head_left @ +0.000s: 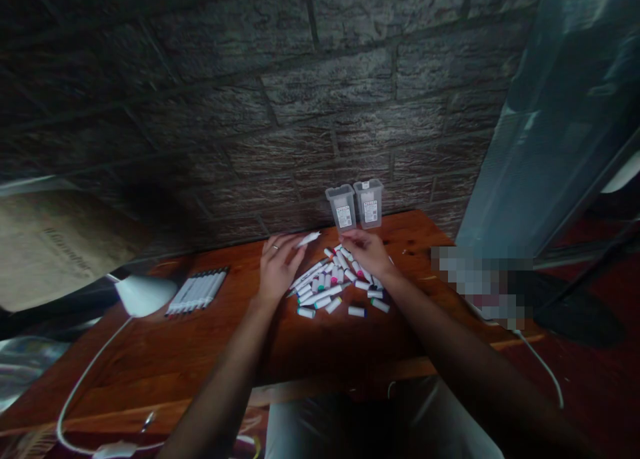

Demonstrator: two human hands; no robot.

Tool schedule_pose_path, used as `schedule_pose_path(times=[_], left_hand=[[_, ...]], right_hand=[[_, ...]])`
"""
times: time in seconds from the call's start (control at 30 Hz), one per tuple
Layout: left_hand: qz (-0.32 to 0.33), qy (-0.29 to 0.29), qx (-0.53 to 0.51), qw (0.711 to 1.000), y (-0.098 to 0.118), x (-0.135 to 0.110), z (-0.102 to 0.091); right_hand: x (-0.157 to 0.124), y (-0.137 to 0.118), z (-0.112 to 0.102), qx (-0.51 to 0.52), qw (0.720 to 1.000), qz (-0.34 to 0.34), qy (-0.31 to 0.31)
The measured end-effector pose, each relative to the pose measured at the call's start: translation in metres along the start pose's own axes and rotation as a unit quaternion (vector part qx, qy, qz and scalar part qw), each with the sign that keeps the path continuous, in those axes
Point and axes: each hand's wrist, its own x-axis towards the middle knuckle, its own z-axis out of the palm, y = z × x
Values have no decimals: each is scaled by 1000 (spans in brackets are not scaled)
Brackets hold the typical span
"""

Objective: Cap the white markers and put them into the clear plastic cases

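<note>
My left hand [280, 262], a ring on one finger, is closed round a white marker [309, 239] whose tip points to the right. To its right, my right hand [369, 249] hovers at the back of the pile with thumb and fingers pinched together. What sits in that pinch, if anything, is too small to make out. Between and below both hands lies a loose heap of white marker caps and marker bodies [327, 292] with coloured ends. Single caps [357, 311] are scattered at the heap's near side.
Two clear plastic bins [369, 206] with labels stand against the stone wall [350, 79]. A row of white markers [197, 291] lies at the left of the wooden table [225, 352]. A white lamp [143, 292] with a cord and a brown paper bag [55, 246] are farther left.
</note>
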Motion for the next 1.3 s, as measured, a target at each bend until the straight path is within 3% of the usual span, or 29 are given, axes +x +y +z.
schedule_pose_path(times=[0.07,0.17,0.33,0.43,0.53,0.6,0.73,0.8,0.87,1.13,1.3], left_hand=[[24,18,-3,1000,9,-2,2],[41,1,-25,999,20,-4,5],[43,6,-61,997,32,-5,5],[-18,18,-74,997,32,-5,4],[-151,28,-122,981,30,-8,5],[-265,15,-210,941,28,-9,8],[-457,-8,-404,793,27,-8,13],[-500,-21,-462,732,28,-6,13],[-505,-37,-511,695,30,-4,12],[-501,-59,-587,634,30,-2,7],[-511,-27,-583,631,26,0,7]], right_hand=[[-3,-6,1,31,999,5,-42],[-10,-18,7,52,994,-12,-100],[-16,-29,17,71,991,-50,-101],[-17,-30,17,54,994,-53,-74],[-17,-30,11,-8,997,-75,-18],[-19,-31,7,-69,992,-109,0],[-24,-35,6,-154,969,-188,-49],[-27,-36,8,-170,959,-210,-85],[-28,-37,10,-183,953,-219,-107],[-30,-35,16,-218,935,-239,-147],[-30,-34,18,-199,938,-236,-158]])
